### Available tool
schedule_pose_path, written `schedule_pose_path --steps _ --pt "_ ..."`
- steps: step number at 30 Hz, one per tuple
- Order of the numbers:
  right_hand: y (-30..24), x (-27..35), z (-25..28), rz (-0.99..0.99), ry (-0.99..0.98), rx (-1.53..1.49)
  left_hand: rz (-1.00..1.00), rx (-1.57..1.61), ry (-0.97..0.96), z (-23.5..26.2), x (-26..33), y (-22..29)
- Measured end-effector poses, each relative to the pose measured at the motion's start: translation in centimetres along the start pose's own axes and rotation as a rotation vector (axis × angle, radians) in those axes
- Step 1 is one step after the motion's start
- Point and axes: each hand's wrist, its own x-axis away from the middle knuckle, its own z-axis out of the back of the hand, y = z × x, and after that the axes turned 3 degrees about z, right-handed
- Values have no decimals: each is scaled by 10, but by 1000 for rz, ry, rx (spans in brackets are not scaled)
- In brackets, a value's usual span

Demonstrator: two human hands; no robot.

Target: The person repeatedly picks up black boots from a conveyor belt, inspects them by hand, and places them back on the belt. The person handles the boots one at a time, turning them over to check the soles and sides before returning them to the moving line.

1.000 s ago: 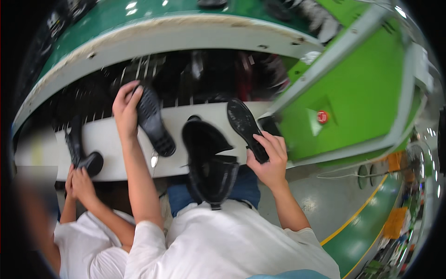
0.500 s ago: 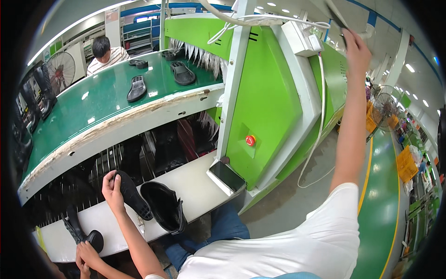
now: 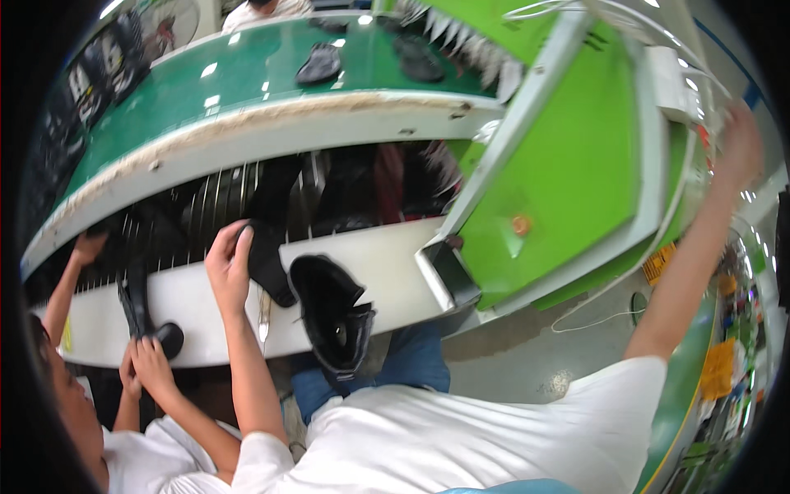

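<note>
My left hand (image 3: 228,262) grips one end of a black shoe sole (image 3: 269,267) above the white ledge. Just right of that sole, a black boot (image 3: 333,313) stands at the ledge's near edge, its opening facing up. Far out to the right, my right arm is stretched up beside the green machine. At its end my right hand (image 3: 738,148) is smeared by motion, so I cannot make out its fingers or anything in them.
A co-worker's hands (image 3: 146,362) hold a black boot (image 3: 136,305) at left; another hand (image 3: 89,247) reaches toward the rack. Loose soles (image 3: 319,64) lie on the green conveyor (image 3: 222,86). The green machine (image 3: 568,181) stands right, a black-topped box (image 3: 451,276) below it.
The view has swung, shifting the scene rightward. A dark, blurred thing at my right hand no longer shows. My left hand still holds the sole. Another person's hand has appeared by the rack.
</note>
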Motion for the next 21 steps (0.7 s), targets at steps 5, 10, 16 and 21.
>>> schedule_pose_path --steps 5,10,16,21 --pt "-158 239 -11 -372 -689 -892 19 -171 22 14 46 46" --pt "-187 444 -123 -1179 -1194 -475 152 -15 -85 -9 118 78" --pt "-237 498 -199 -705 -1367 -764 245 -40 13 -13 164 78" --pt "-232 540 -224 -1288 -1444 -798 112 -108 16 -24 138 73"
